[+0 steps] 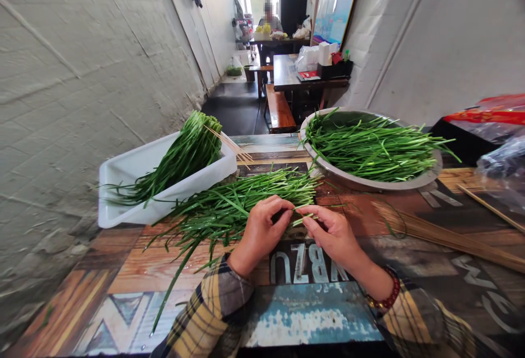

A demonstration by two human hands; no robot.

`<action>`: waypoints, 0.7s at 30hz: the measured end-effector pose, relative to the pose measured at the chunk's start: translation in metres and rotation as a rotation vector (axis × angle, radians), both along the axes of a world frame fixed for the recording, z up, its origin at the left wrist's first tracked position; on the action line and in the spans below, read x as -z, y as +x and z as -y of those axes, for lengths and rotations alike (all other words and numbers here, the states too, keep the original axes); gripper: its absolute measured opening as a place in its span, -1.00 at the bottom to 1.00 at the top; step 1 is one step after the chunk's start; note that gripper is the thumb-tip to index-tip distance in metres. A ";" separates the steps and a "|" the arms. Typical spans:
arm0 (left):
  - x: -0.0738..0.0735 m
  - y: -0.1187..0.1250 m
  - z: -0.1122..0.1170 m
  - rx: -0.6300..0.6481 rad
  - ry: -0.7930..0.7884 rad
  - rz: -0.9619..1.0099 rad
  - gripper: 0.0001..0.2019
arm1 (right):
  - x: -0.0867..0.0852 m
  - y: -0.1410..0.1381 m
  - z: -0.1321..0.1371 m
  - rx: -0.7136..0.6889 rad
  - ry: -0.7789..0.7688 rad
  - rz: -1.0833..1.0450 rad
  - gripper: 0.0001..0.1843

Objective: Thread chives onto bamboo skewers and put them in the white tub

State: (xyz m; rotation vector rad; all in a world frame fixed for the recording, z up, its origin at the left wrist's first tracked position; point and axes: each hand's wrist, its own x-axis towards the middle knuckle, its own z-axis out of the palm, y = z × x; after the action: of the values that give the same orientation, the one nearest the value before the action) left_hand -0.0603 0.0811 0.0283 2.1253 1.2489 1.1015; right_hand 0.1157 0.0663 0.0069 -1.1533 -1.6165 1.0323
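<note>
1. In the head view, the left hand point(262, 229) and right hand point(334, 232) meet with their fingertips nearly touching, each pinching thumb to forefinger on a few pale chive stalks point(307, 219). Whether a thin skewer is also between the fingers is too small to tell.

2. Just beyond and left of the hands lies a loose chive pile point(254, 194) on the wood-patterned table point(311, 314), cut ends to the right, leaf tips trailing left. One long blade point(174, 287) droops toward the near edge, beside the left sleeve point(209, 306).

3. Farther left sits a white plastic tray point(139, 166); a dense chive bundle point(186, 153) leans in it, with bamboo skewers point(235, 149) jutting from its pale ends toward the hands.

4. Beyond the right hand stands a metal basin point(348, 181) heaped with loose chives point(369, 147), some overhanging its rim. Right of that hand lies a fan of bamboo skewers point(447, 236).

5. Likely risks: squeezing hard could bruise or split the slim stalks; wet leaves could slip from a light pinch; a skewer tip, if one is there, could prick a finger; the left sleeve could drag the drooping blade off the table.
</note>
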 end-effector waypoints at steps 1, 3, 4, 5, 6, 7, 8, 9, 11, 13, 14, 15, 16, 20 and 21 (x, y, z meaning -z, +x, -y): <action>0.000 0.000 0.000 0.002 -0.002 0.006 -0.88 | 0.000 0.000 0.000 0.001 0.000 0.004 -0.72; 0.000 0.000 0.000 0.005 -0.007 0.018 -0.87 | 0.000 0.000 0.000 0.004 -0.001 0.009 -0.72; 0.000 0.000 0.000 0.005 -0.009 0.023 -0.87 | 0.000 0.000 0.000 0.004 -0.001 0.009 -0.72; 0.001 0.000 -0.001 0.005 -0.010 0.029 -0.87 | 0.000 0.000 0.000 0.003 -0.002 0.008 -0.72; 0.001 0.000 -0.001 0.006 -0.011 0.032 -0.87 | 0.000 0.000 0.000 0.001 -0.003 0.004 -0.71; 0.001 0.000 -0.001 0.006 -0.011 0.034 -0.86 | 0.000 0.000 0.000 -0.001 -0.005 -0.001 -0.71; 0.001 0.000 -0.001 0.005 -0.010 0.035 -0.86 | 0.000 0.000 0.000 -0.002 -0.006 -0.005 -0.71; 0.001 0.000 -0.001 0.006 -0.009 0.036 -0.86 | 0.000 0.000 0.000 -0.003 -0.008 -0.005 -0.70; 0.001 0.000 -0.001 0.009 -0.008 0.034 -0.86 | 0.001 0.000 0.000 -0.001 -0.012 -0.001 -0.70; 0.000 0.000 -0.001 0.014 -0.006 0.031 -0.86 | 0.001 0.000 0.000 0.004 -0.017 0.003 -0.69; 0.000 0.001 -0.001 0.015 -0.005 0.029 -0.86 | 0.001 0.000 0.000 0.006 -0.019 0.002 -0.69; -0.001 0.001 -0.001 0.015 -0.003 0.027 -0.86 | 0.001 0.000 0.000 0.008 -0.022 0.000 -0.70; -0.001 0.001 -0.001 0.016 -0.001 0.024 -0.86 | 0.001 0.000 0.000 0.010 -0.025 -0.002 -0.70; -0.002 0.001 -0.001 0.027 0.006 0.015 -0.86 | 0.000 -0.001 0.000 0.011 -0.038 -0.003 -0.71; -0.002 0.001 -0.001 0.029 0.008 0.010 -0.86 | 0.000 -0.001 0.000 0.012 -0.040 -0.004 -0.71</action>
State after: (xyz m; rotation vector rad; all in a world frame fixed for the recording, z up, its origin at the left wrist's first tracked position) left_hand -0.0598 0.0816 0.0303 2.1342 1.2075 1.1056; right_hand 0.1146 0.0661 0.0070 -1.1855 -1.5907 1.0630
